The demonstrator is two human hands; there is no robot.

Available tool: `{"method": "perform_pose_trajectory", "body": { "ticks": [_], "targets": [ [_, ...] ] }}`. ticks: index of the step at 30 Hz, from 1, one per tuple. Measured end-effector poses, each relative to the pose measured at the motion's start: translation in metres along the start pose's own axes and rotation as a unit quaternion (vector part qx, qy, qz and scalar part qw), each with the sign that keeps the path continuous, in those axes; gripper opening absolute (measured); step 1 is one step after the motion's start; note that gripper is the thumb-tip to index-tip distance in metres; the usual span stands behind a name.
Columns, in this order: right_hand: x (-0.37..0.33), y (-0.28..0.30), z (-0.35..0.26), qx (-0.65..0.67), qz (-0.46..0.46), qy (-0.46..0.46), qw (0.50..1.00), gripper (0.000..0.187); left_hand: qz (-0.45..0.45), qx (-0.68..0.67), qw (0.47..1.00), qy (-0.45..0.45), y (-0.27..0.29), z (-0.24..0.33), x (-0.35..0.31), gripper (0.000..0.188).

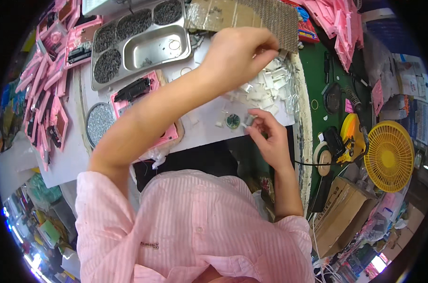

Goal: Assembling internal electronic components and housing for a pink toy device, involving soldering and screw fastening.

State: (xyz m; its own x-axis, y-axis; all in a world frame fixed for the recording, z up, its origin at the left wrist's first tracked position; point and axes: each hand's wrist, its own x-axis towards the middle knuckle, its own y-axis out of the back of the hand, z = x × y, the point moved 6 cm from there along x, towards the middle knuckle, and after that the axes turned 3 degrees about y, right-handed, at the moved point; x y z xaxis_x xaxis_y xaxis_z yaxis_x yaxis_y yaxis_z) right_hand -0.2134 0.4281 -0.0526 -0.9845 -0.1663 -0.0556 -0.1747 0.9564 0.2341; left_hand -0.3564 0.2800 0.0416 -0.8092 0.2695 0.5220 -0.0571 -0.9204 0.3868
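My left arm reaches across the table, and my left hand [237,52] is closed by the edge of a brown cardboard sheet [242,14]. A small grey piece shows by its fingertips; what they hold I cannot make out. Lower down, my right hand [272,141] pinches a small grey-and-white piece [250,120] between thumb and forefinger. Just left of it sits a small round green disc [233,121]. Between the hands lies a heap of small white plastic pieces [269,92]. A pink plastic frame [154,80] with a black part [133,89] lies partly under my left forearm.
A steel compartment tray [193,45] with many dark screws stands at the back left. A round dish [101,125] of small silvery bits is nearer. Pink plastic parts [58,70] pile up at left. Right, on a green surface, are a yellow fan [388,158] and a cardboard box [339,212].
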Motion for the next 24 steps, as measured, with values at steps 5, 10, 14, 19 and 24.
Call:
{"method": "perform_pose_trajectory", "body": {
  "ticks": [5,10,14,19,24],
  "targets": [
    [0.011,-0.013,-0.021,-0.160,-0.032,0.054,0.985,0.035,-0.100,-0.033,0.987,0.123,0.082,0.025,-0.083,0.013],
    [0.018,-0.024,-0.025,-0.265,-0.046,0.098,0.958,0.032,-0.100,-0.050,0.963,0.246,0.108,0.009,-0.161,0.015],
    [0.022,-0.027,-0.034,-0.286,-0.040,0.095,0.953,0.033,-0.052,-0.102,0.959,0.258,0.110,0.010,-0.195,0.018],
    [0.012,-0.044,-0.042,0.107,-0.005,-0.020,0.994,0.046,-0.025,-0.157,0.943,0.293,0.103,0.012,-0.210,0.020],
    [0.007,-0.113,-0.042,0.319,-0.114,-0.084,0.937,0.050,0.023,-0.258,0.892,0.370,0.100,0.008,-0.225,0.026]
  ]
}}
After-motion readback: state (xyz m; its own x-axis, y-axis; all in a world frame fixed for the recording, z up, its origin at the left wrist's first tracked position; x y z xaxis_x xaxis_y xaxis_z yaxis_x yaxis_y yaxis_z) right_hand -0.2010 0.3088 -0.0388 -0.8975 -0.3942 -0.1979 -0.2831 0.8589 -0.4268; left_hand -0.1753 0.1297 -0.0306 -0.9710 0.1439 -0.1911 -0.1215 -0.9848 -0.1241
